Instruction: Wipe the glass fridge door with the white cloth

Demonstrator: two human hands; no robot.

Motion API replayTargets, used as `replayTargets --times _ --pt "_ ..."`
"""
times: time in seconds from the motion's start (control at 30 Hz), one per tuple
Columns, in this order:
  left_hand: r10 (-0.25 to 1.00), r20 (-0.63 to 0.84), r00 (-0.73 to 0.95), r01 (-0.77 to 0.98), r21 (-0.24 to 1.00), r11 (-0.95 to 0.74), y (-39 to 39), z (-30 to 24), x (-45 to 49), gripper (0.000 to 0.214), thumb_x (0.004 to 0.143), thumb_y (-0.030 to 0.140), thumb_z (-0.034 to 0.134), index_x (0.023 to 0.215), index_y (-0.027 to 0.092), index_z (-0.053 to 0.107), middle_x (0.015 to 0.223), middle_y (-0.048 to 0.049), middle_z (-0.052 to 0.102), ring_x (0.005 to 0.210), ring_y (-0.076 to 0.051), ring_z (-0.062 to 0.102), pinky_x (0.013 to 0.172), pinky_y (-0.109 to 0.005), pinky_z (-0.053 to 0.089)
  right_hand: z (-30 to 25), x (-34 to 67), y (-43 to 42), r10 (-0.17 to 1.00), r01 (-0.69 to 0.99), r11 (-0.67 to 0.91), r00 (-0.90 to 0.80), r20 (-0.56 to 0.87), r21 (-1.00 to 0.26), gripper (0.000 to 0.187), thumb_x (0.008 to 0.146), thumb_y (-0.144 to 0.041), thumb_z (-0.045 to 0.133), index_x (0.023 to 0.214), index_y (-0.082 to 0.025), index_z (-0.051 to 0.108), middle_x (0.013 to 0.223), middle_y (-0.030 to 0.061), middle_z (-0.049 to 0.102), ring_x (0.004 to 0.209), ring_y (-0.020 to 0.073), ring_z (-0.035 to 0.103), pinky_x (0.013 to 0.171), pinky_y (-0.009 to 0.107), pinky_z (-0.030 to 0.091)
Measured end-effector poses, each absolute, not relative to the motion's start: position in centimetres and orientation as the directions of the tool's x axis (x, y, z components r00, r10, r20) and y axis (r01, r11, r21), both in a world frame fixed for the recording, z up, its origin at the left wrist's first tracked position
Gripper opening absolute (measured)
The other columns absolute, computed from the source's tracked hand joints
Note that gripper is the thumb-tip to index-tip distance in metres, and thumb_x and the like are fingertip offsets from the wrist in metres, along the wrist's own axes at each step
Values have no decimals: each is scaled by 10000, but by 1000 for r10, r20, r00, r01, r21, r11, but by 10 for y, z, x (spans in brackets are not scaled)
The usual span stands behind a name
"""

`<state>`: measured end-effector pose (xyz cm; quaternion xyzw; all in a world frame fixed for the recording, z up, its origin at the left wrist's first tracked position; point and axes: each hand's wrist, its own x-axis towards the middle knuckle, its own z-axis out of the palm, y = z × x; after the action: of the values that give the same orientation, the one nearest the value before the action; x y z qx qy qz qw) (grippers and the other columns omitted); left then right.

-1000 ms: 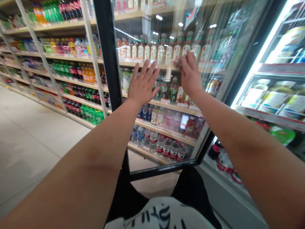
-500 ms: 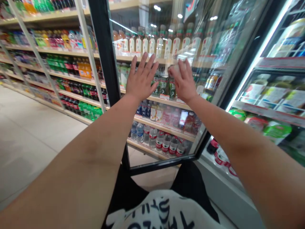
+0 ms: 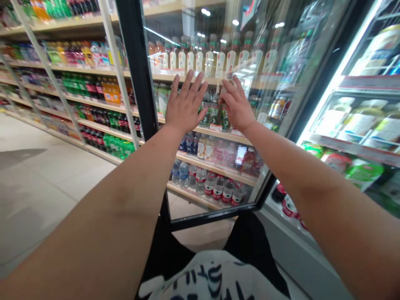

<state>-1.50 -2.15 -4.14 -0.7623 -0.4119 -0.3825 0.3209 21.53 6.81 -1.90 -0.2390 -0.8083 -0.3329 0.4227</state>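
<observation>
My left hand [image 3: 184, 104] lies flat on the glass door [image 3: 200, 208] with its fingers spread, holding nothing. To its right, my right hand [image 3: 236, 104] is also at the glass, its fingers bent and drawn together. Something small and pale shows at its fingertips, partly hidden; whether it is a cloth or a reflection I cannot make out. The door has a black frame [image 3: 137, 71] and stands swung out in front of my knees. Bottles on shelves show through the pane, mixed with reflections of ceiling lights.
On the right is the lit cooler [image 3: 356, 146] with bottles and green-lidded cups. Shelves of drink bottles [image 3: 90, 87] run along the left. Pale floor tiles [image 3: 46, 166] lie below them. My black-trousered knees [image 3: 250, 233] are close under the door's lower edge.
My right hand has shifted slightly left on the glass, its fingers now leaning more to the left. The left hand stays pressed in place. A shadow has appeared on the floor at left.
</observation>
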Motion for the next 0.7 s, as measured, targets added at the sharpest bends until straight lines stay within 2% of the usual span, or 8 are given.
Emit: replayTargets --times 0.1,0.17,0.3,0.37,0.43,0.5,0.57,0.7 --pt "401 843 359 879 -161 -448 -22 -41 -14 759 1010 596 291 1704 298 214 1723 128 140 1608 -199 -131 1345 -548 -169 -2 215 74 81 765 604 -339 937 225 428 1094 -218 210 1212 -213 621 1674 11 361 1645 254 94 1380 541 179" --pt "414 840 350 885 -150 -441 -22 -42 -13 784 1004 610 254 1707 268 193 1724 159 65 1603 -205 -164 1342 -528 -196 -3 212 75 59 783 583 -306 950 216 410 1076 -190 229 1174 -203 627 1676 18 352 1643 262 101 1381 536 174" --pt "419 838 350 888 -154 -434 -24 -42 -11 773 1012 578 228 1707 246 171 1714 177 -32 1602 -191 -161 1345 -507 -195 -25 204 66 39 639 614 -610 791 463 367 1076 -198 300 1144 -248 656 1642 -43 411 1637 222 147 1368 536 219" --pt "415 840 350 887 -154 -436 -24 -42 -12 763 1013 561 243 1706 248 180 1715 170 -25 1605 -190 -146 1348 -524 -178 -25 205 66 14 597 619 -658 753 510 361 1079 -198 307 1142 -247 659 1626 -38 436 1628 204 187 1367 511 241" --pt "414 841 349 887 -154 -435 -23 -42 -13 755 1012 554 279 1705 267 189 1714 169 -8 1607 -189 -135 1350 -529 -164 -17 208 71 -18 667 610 -528 849 428 379 1085 -201 278 1132 -241 652 1615 -11 449 1626 196 194 1363 483 261" --pt "413 841 350 890 -161 -427 -21 -42 -13 751 1013 539 323 1704 276 191 1713 167 -14 1609 -183 -129 1350 -516 -159 -11 210 76 -52 739 615 -308 950 274 411 1097 -221 227 1135 -214 637 1612 42 449 1628 215 183 1353 505 266" --pt "408 846 344 895 -163 -416 -20 -42 -13 759 1017 525 350 1705 250 187 1718 157 -28 1608 -179 -145 1345 -517 -175 -15 210 80 -70 730 646 -232 970 221 388 1111 -286 255 1132 -197 632 1611 75 451 1626 248 190 1340 542 268" --pt "398 849 347 895 -174 -411 -19 -43 -12 739 1033 471 372 1702 199 213 1731 111 -30 1614 -204 -126 1341 -519 -171 -28 210 81 -77 520 755 -533 842 399 295 1089 -418 432 1090 -224 655 1575 55 508 1604 261 268 1336 556 263"
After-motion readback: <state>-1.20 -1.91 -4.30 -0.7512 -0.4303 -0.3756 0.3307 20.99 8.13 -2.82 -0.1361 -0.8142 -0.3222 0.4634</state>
